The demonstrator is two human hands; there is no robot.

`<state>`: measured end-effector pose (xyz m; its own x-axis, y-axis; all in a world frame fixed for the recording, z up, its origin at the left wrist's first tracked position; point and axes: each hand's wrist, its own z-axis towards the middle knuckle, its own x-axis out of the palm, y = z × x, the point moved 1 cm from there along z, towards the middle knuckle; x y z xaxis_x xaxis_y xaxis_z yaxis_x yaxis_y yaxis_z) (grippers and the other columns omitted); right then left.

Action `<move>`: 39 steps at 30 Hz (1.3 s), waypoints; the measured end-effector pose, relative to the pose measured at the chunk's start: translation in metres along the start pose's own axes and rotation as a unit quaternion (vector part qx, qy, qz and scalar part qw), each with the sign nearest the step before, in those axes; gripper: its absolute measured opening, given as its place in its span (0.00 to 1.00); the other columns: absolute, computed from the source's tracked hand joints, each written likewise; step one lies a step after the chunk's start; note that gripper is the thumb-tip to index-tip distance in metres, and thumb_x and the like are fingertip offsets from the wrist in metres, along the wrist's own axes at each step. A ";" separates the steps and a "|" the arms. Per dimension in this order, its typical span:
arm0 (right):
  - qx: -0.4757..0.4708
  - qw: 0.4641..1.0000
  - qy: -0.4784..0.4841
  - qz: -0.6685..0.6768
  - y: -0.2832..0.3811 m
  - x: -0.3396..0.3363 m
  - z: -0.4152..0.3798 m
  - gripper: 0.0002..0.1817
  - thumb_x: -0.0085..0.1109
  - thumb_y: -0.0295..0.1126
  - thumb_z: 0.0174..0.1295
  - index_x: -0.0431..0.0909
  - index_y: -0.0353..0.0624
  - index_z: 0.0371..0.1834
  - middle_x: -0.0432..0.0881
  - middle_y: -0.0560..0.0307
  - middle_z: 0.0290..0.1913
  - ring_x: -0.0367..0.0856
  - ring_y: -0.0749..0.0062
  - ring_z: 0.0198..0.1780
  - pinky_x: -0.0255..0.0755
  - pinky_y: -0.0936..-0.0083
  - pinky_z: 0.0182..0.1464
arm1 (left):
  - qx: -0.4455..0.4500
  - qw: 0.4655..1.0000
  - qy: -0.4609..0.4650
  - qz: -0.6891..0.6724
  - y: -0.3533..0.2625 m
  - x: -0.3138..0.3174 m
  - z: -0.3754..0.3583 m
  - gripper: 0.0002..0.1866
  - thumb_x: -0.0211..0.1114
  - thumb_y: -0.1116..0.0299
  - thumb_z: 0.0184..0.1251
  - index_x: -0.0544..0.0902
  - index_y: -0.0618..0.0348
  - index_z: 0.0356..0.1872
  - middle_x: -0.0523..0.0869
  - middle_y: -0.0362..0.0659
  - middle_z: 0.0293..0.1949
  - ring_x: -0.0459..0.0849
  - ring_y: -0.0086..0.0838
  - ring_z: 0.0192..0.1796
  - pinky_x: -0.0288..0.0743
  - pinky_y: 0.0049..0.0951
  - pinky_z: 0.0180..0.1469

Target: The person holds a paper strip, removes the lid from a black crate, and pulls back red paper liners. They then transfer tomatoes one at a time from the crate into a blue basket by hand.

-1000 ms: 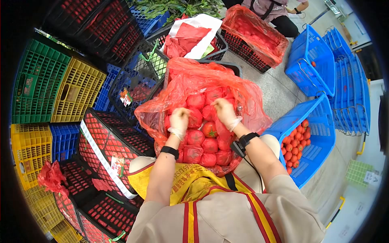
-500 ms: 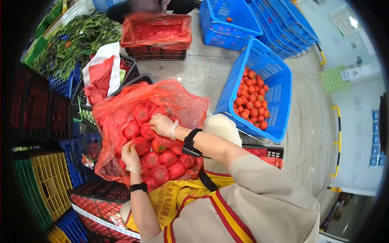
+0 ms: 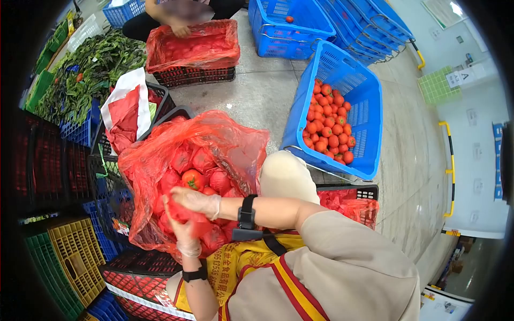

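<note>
My right hand (image 3: 197, 202), in a clear glove, is closed on a piece of red wrapping (image 3: 183, 213), its fingers meeting those of my left hand. My left hand (image 3: 186, 235), also gloved, grips the wrapping from below; whether a tomato is inside I cannot tell. Both hands are over a crate lined with a large red plastic bag (image 3: 235, 134). Tomatoes in red wrapping (image 3: 203, 159) fill the bag. Just beyond my fingers, a bare tomato (image 3: 193, 180) with a green top lies among them.
A blue crate (image 3: 369, 128) of loose tomatoes (image 3: 329, 123) stands at the right. Another person's hand (image 3: 181, 31) rests at a red-lined crate (image 3: 193, 75) ahead. Leafy greens (image 3: 85, 69) lie at the far left, above stacked crates (image 3: 75, 246). A red-filled crate (image 3: 369, 190) sits beside my knee.
My hands have come together nearer my body, from apart over the wrapped tomatoes, and now hold red wrapping between them. The other person's hand has come into view at the far crate.
</note>
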<state>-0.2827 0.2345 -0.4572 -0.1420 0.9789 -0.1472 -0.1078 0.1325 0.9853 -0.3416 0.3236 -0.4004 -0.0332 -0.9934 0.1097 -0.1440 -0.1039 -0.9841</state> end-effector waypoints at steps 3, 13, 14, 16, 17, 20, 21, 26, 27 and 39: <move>0.143 0.956 0.193 0.171 0.069 -0.047 -0.004 0.16 0.53 0.38 0.60 0.77 0.35 0.42 0.80 0.47 0.41 0.78 0.53 0.48 0.70 0.66 0.51 | -0.026 0.995 -0.049 0.088 -0.003 -0.049 0.008 0.27 0.54 0.86 0.53 0.72 0.62 0.59 0.78 0.42 0.51 0.78 0.26 0.49 0.71 0.27 0.56; -0.189 0.707 0.305 -0.609 0.008 -0.037 -0.053 0.18 0.51 0.35 0.57 0.80 0.43 0.49 0.72 0.51 0.59 0.69 0.59 0.58 0.63 0.55 0.60 | -0.095 0.983 -0.130 0.092 0.010 -0.079 0.020 0.18 0.54 0.82 0.57 0.75 0.66 0.51 0.82 0.40 0.43 0.79 0.23 0.41 0.74 0.24 0.48; -0.155 0.703 0.350 -0.600 0.006 -0.036 -0.048 0.16 0.51 0.37 0.57 0.81 0.47 0.46 0.73 0.55 0.56 0.70 0.61 0.57 0.65 0.56 0.58 | -0.087 0.989 -0.101 0.070 0.009 -0.070 0.020 0.19 0.56 0.81 0.58 0.75 0.67 0.53 0.82 0.42 0.46 0.79 0.25 0.43 0.74 0.26 0.49; -0.161 0.686 0.370 -0.606 0.015 -0.047 -0.040 0.15 0.51 0.38 0.58 0.81 0.49 0.45 0.74 0.57 0.55 0.70 0.62 0.56 0.65 0.55 0.57 | -0.074 0.991 -0.093 0.066 0.012 -0.068 0.020 0.19 0.57 0.80 0.59 0.74 0.67 0.53 0.82 0.42 0.46 0.80 0.26 0.44 0.75 0.26 0.50; -0.169 0.669 0.394 -0.607 0.019 -0.050 -0.038 0.14 0.51 0.39 0.58 0.81 0.51 0.45 0.74 0.58 0.54 0.70 0.63 0.55 0.66 0.54 0.55 | -0.066 0.992 -0.091 0.064 0.014 -0.071 0.016 0.19 0.59 0.80 0.60 0.74 0.67 0.54 0.82 0.43 0.47 0.80 0.27 0.45 0.75 0.27 0.50; -0.175 0.658 0.374 -0.630 0.009 -0.047 -0.034 0.15 0.51 0.40 0.59 0.79 0.55 0.48 0.74 0.57 0.54 0.70 0.62 0.56 0.67 0.51 0.54 | -0.084 0.992 -0.078 0.057 0.008 -0.084 0.010 0.18 0.61 0.77 0.62 0.75 0.67 0.53 0.82 0.43 0.47 0.81 0.27 0.45 0.76 0.27 0.49; -0.174 0.658 0.372 -0.632 0.004 -0.046 -0.035 0.15 0.51 0.40 0.59 0.79 0.55 0.48 0.74 0.57 0.54 0.70 0.62 0.56 0.67 0.51 0.54 | -0.090 0.991 -0.079 0.060 0.005 -0.083 0.011 0.17 0.62 0.76 0.62 0.76 0.68 0.53 0.82 0.43 0.46 0.81 0.27 0.44 0.76 0.27 0.49; -0.259 0.622 0.361 -0.645 -0.007 -0.042 -0.034 0.15 0.50 0.40 0.61 0.77 0.55 0.50 0.77 0.58 0.50 0.73 0.63 0.55 0.68 0.51 0.53 | -0.084 0.993 -0.071 0.043 0.001 -0.080 0.010 0.16 0.63 0.76 0.62 0.77 0.69 0.50 0.82 0.43 0.46 0.81 0.25 0.43 0.77 0.26 0.47; -0.266 0.632 0.375 -0.624 -0.008 -0.044 -0.029 0.14 0.51 0.40 0.61 0.77 0.55 0.49 0.78 0.59 0.49 0.74 0.64 0.54 0.68 0.52 0.52 | -0.089 0.992 -0.070 0.048 0.001 -0.078 0.009 0.16 0.63 0.76 0.62 0.77 0.69 0.50 0.82 0.42 0.46 0.81 0.25 0.43 0.76 0.26 0.47; 0.115 0.889 0.349 -0.274 0.014 -0.080 -0.035 0.39 0.71 0.44 0.31 0.71 0.36 0.49 0.75 0.39 0.49 0.76 0.48 0.51 0.74 0.60 0.49 | -0.122 0.991 -0.046 -0.023 -0.007 -0.050 0.007 0.14 0.62 0.74 0.63 0.78 0.65 0.49 0.83 0.41 0.41 0.81 0.25 0.39 0.77 0.25 0.43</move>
<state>-0.3076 0.1530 -0.4343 -0.7148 0.4333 -0.5489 -0.1563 0.6661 0.7293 -0.3322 0.3739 -0.4004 0.0683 -0.9892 0.1298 -0.3777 -0.1461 -0.9143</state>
